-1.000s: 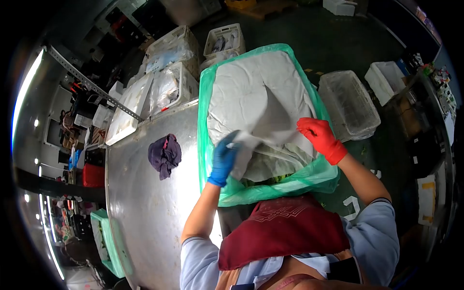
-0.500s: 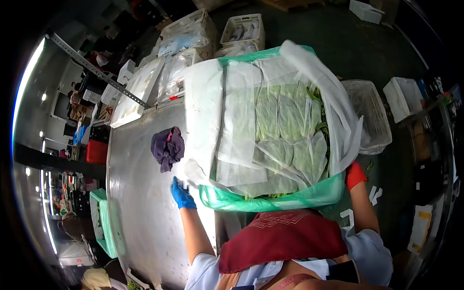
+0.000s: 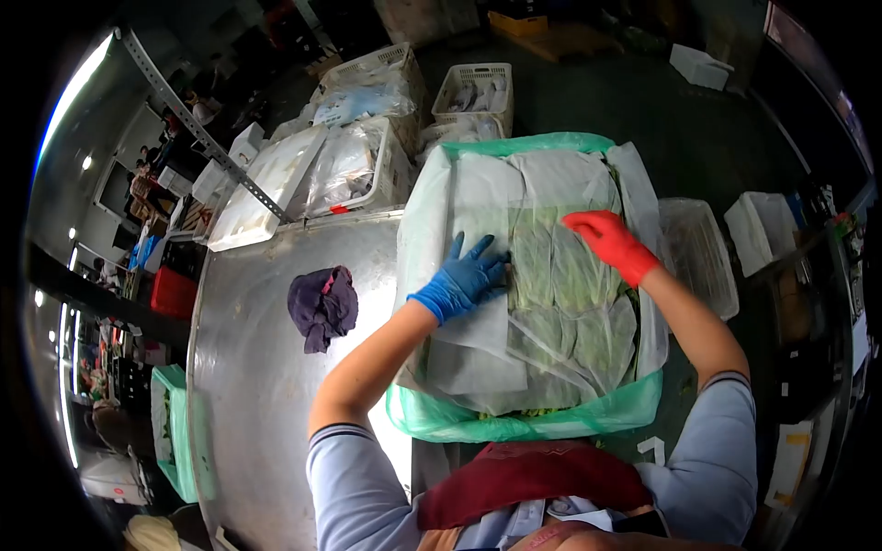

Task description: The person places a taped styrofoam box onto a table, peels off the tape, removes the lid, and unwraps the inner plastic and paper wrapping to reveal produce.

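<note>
Over the green-lined crate (image 3: pixel 514 427) at the table's edge, both hands are down flat. The left hand (image 3: pixel 464 280), in a blue glove, lies spread with its fingers fanned on the translucent white plastic sheet (image 3: pixel 478 207) that covers the crate's top. The right hand (image 3: pixel 611 241), in a red glove, presses palm-down on the same sheet, further over toward the far right side. Neither hand grips anything; both rest flat and unclenched. Under the sheet, pale green leafy vegetables (image 3: pixel 560 275) show through in flat bundles. Left of the crate, a crumpled dark purple cloth (image 3: pixel 322 306) sits alone on the shiny steel table (image 3: pixel 257 395). Beyond the table stand white plastic baskets (image 3: pixel 473 92) holding bagged goods.
</note>
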A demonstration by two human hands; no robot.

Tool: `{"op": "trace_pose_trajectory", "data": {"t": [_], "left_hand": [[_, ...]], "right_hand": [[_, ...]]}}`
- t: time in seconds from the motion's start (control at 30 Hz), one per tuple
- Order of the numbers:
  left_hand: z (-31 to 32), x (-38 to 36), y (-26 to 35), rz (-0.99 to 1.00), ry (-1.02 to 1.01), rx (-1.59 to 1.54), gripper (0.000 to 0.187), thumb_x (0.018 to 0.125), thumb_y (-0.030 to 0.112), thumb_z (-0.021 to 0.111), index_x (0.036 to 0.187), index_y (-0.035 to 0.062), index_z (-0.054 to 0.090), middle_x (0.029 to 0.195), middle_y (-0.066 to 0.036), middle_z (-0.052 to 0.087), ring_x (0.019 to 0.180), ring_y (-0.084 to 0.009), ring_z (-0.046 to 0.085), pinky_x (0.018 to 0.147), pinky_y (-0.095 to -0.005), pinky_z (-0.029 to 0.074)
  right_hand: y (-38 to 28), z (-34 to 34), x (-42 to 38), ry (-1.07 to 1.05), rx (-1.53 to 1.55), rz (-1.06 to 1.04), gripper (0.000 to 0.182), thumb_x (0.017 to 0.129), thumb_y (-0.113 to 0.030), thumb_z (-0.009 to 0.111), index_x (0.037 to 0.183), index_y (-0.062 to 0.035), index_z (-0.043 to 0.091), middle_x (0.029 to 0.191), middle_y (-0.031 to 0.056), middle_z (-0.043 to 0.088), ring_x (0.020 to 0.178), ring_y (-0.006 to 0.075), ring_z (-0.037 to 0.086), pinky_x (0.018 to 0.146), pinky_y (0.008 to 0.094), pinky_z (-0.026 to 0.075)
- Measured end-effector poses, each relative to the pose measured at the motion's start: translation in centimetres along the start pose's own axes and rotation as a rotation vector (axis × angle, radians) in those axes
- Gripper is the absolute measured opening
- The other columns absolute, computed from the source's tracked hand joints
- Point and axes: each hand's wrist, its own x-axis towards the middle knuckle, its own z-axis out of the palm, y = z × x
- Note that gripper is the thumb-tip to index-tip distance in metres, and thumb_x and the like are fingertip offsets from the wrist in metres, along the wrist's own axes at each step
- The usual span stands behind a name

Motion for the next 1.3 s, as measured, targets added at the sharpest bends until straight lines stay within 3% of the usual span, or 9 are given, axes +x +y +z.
{"op": "trace_pose_trajectory", "data": {"t": [0.13, 0.2, 0.37, 0.43, 0.53, 0.8, 0.9, 1.1, 1.3], "left_hand": [[-0.8, -1.4, -9.2, -0.293, -0.230, 0.499, 0.027, 0.083, 0.032, 0.052, 0.105, 0.0212, 0.063, 0.111, -0.007, 0.057, 0.126, -0.0328, 0.033, 0.102, -0.0644, 0.010], [-2.0, -3.9, -14.9, -0.582, -0.318, 0.689, 0.026, 0.082, 0.034, 0.053, 0.101, 0.0194, 0.064, 0.107, -0.007, 0.060, 0.123, -0.0340, 0.038, 0.100, -0.0673, 0.007], [-5.7, -6.9, -18.1, -0.921, 0.320, 0.218, 0.030, 0.081, 0.030, 0.055, 0.101, 0.0092, 0.063, 0.095, -0.015, 0.062, 0.092, -0.0346, 0.059, 0.089, -0.0475, 0.041], [-5.6, -4.3, -15.2, -0.445, 0.623, 0.115, 0.018, 0.078, 0.006, 0.057, 0.096, 0.0051, 0.061, 0.093, -0.015, 0.062, 0.083, -0.0333, 0.060, 0.073, -0.0362, 0.048], [-3.8, -0.4, -10.0, -0.102, 0.127, 0.285, 0.024, 0.081, 0.019, 0.057, 0.104, 0.0115, 0.060, 0.107, -0.010, 0.058, 0.107, -0.0242, 0.053, 0.090, -0.0387, 0.041], [1.8, -4.9, -19.5, -0.536, -0.075, 0.389, 0.052, 0.083, 0.037, 0.057, 0.127, 0.0093, 0.047, 0.128, -0.005, 0.050, 0.123, -0.0233, 0.041, 0.098, -0.0531, 0.030], [4.6, -6.9, -23.8, -0.869, 0.129, -0.512, 0.041, 0.084, 0.034, 0.056, 0.114, 0.0075, 0.058, 0.119, -0.015, 0.056, 0.112, -0.0306, 0.051, 0.096, -0.0436, 0.038], [-0.6, -0.4, -18.2, -0.328, 0.538, -0.508, 0.023, 0.082, 0.012, 0.057, 0.101, 0.0011, 0.061, 0.099, -0.014, 0.062, 0.092, -0.0248, 0.059, 0.083, -0.0333, 0.045], [3.0, 11.2, -13.8, -0.035, 0.111, -0.016, 0.033, 0.080, 0.033, 0.056, 0.104, 0.0115, 0.062, 0.116, -0.011, 0.056, 0.106, -0.0301, 0.053, 0.088, -0.0422, 0.043]], "right_hand": [[0.0, 0.2, 8.7, -0.473, -0.053, 0.385, 0.029, 0.080, -0.015, 0.059, 0.108, -0.0060, 0.060, 0.098, 0.0141, 0.064, 0.092, 0.0274, 0.061, 0.080, 0.0353, 0.047], [5.0, -0.5, 13.3, -0.080, -0.570, -0.162, 0.039, 0.079, -0.019, 0.058, 0.117, -0.0081, 0.054, 0.105, 0.0185, 0.060, 0.096, 0.0339, 0.058, 0.083, 0.0397, 0.046], [1.5, -2.3, 17.5, 0.708, -0.500, -0.113, 0.035, 0.077, -0.012, 0.054, 0.112, -0.0082, 0.057, 0.104, 0.0191, 0.060, 0.095, 0.0347, 0.057, 0.083, 0.0420, 0.045], [1.5, -0.7, 16.9, 0.275, -0.325, -0.441, 0.021, 0.075, -0.009, 0.054, 0.093, -0.0066, 0.064, 0.094, 0.0154, 0.064, 0.088, 0.0311, 0.060, 0.078, 0.0388, 0.046], [-1.8, 2.9, 15.5, -0.642, -0.199, -0.041, 0.014, 0.072, -0.003, 0.052, 0.078, -0.0043, 0.065, 0.083, 0.0135, 0.065, 0.081, 0.0248, 0.062, 0.071, 0.0323, 0.048], [11.5, -0.5, 25.9, 0.366, -0.772, -0.068, 0.039, 0.077, -0.017, 0.056, 0.115, -0.0111, 0.057, 0.108, 0.0153, 0.060, 0.105, 0.0322, 0.054, 0.088, 0.0368, 0.044], [7.0, -2.0, 25.1, 0.554, -0.537, -0.168, 0.031, 0.080, -0.015, 0.054, 0.110, -0.0089, 0.059, 0.106, 0.0149, 0.059, 0.103, 0.0309, 0.055, 0.085, 0.0361, 0.045], [-2.4, 1.3, 16.9, -0.641, -0.167, 0.147, 0.006, 0.066, -0.005, 0.056, 0.062, -0.0051, 0.060, 0.063, 0.0082, 0.060, 0.065, 0.0178, 0.061, 0.058, 0.0305, 0.046], [5.3, -0.1, 22.1, -0.241, -0.622, -0.079, 0.025, 0.073, -0.011, 0.058, 0.098, -0.0069, 0.063, 0.106, 0.0170, 0.061, 0.104, 0.0309, 0.055, 0.087, 0.0374, 0.043]]}}
